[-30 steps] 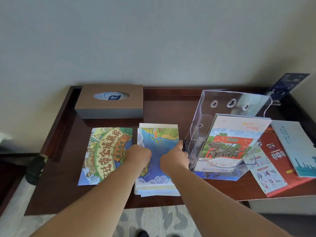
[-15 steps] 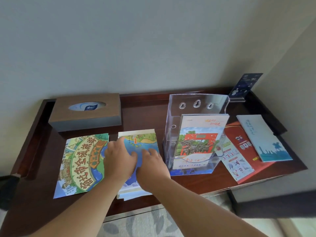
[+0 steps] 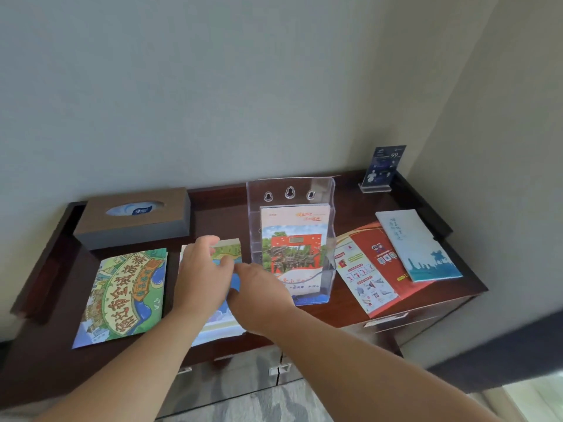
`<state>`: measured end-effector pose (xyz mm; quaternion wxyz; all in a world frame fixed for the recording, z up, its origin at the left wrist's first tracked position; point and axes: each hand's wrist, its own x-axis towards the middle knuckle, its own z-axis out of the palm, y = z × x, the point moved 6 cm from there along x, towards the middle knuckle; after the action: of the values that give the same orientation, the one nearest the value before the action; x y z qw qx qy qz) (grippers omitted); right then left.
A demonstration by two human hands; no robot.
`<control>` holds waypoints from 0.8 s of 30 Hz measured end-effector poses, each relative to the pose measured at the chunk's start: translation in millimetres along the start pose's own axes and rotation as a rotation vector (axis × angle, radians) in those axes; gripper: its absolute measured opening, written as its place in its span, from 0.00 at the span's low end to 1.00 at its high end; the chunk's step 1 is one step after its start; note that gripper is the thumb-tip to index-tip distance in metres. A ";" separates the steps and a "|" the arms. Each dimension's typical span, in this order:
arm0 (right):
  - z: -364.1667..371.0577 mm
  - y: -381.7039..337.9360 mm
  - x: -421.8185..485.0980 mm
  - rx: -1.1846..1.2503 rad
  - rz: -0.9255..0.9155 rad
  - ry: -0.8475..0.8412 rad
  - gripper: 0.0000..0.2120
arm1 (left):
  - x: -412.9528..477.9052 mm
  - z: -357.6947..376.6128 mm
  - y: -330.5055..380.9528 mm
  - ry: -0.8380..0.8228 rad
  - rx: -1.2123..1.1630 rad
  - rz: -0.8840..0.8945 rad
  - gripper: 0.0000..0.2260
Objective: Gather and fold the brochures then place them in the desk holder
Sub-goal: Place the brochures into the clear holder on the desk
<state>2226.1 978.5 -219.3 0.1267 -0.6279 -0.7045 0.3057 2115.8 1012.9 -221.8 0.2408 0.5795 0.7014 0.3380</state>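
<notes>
A folded blue map brochure (image 3: 228,250) lies on the dark wooden desk (image 3: 213,214), mostly hidden under both my hands. My left hand (image 3: 199,278) lies palm down on its far half, thumb lifted. My right hand (image 3: 259,296) rests palm down on its right side, fingertips touching the left hand's. Left of it lies a green illustrated brochure (image 3: 125,296). Just right stands the clear desk holder (image 3: 291,190) with one brochure (image 3: 294,248) upright inside. A red leaflet (image 3: 370,271) and a pale blue brochure (image 3: 417,245) lie flat at the right.
A brown tissue box (image 3: 134,220) sits at the back left. A small dark sign stand (image 3: 384,167) is in the back right corner, where the side wall meets the desk. Drawers show below the desk's front edge.
My fists have opened to flat palms on the blue brochure. The left hand slid toward its far end. The view swung, so the desk's right side shows more.
</notes>
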 end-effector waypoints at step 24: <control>-189.4 234.0 -111.3 -0.007 0.307 0.286 0.15 | -103.0 181.8 186.3 -0.322 0.128 0.263 0.13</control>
<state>2541.5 928.6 -186.5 0.1754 -0.7651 -0.5766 0.2269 2391.5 966.4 -206.2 0.2664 0.7266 0.5922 0.2244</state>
